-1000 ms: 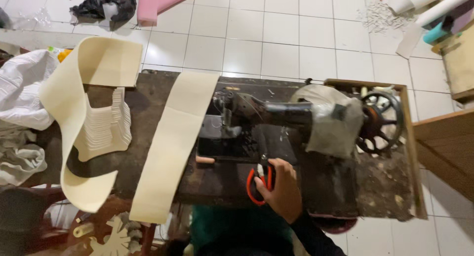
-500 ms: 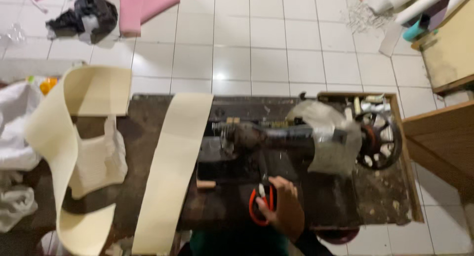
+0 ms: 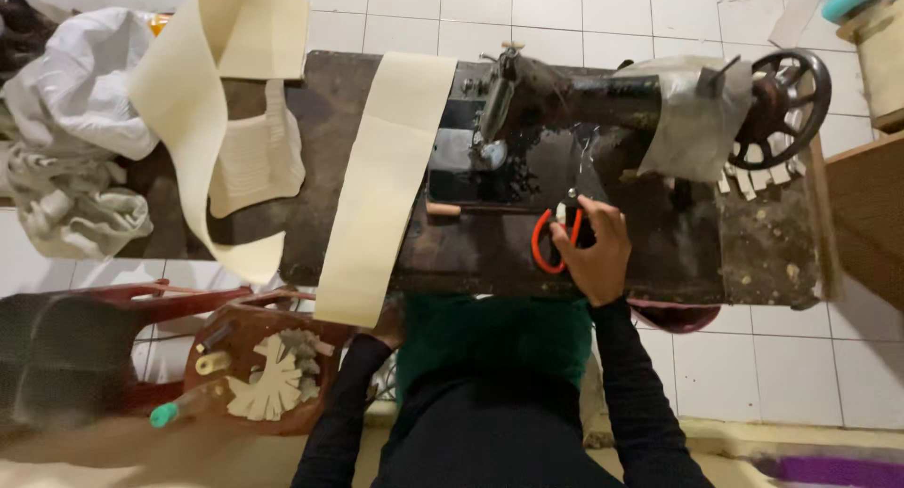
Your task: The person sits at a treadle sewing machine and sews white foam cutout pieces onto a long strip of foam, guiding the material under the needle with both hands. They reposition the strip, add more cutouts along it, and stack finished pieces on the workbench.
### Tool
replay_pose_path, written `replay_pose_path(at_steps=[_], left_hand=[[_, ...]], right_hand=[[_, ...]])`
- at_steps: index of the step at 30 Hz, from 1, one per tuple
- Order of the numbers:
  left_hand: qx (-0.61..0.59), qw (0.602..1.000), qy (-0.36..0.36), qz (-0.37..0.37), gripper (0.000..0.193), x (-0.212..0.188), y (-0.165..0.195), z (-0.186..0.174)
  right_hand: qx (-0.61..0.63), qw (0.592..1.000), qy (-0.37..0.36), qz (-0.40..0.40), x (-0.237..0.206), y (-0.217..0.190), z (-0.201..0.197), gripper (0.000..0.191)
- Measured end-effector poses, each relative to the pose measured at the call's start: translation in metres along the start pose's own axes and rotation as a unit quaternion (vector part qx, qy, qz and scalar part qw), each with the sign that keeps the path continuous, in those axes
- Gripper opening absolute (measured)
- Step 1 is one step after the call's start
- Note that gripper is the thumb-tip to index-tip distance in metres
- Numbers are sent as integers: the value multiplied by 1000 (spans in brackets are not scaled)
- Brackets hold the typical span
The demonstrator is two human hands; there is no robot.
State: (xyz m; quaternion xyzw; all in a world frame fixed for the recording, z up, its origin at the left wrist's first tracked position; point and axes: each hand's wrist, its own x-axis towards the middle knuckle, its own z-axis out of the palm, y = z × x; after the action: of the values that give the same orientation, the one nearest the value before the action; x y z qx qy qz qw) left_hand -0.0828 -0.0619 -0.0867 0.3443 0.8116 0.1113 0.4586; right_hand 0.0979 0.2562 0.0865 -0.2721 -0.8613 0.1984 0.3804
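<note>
White floor tiles surround our dark, worn table (image 3: 471,262), which carries one black sewing machine (image 3: 603,97). Our right hand (image 3: 595,253) reaches forward over the table, wrist bent, fingers (image 3: 593,210) clamped on one pair of orange-handled scissors (image 3: 551,239) just in front of the machine. Our left hand (image 3: 388,326) sits low at the table's near edge under one cream strip (image 3: 381,187); its fingers we cannot tell.

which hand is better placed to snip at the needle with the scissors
Right. The right hand already grips the orange-handled scissors on the table, just below the sewing machine. The left hand is low at the table's front edge, under the cream strip.
</note>
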Motion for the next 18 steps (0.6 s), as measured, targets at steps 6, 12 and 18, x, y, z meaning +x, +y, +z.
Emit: replay_pose_path(at_steps=[6,12,18], left_hand=[[-287,899,22,330,31,-102,111,-85],[-87,818,472,316,26,-83,139,-152],[37,814,539,214,43,-34,101,-152]], right_hand=[[-22,1000,-2,-13,-3,-3,-1,46],[-21,1000,-13,-11,-1,-3,-3,48],[-27,1000,-13,7,2,-2,-2,50]])
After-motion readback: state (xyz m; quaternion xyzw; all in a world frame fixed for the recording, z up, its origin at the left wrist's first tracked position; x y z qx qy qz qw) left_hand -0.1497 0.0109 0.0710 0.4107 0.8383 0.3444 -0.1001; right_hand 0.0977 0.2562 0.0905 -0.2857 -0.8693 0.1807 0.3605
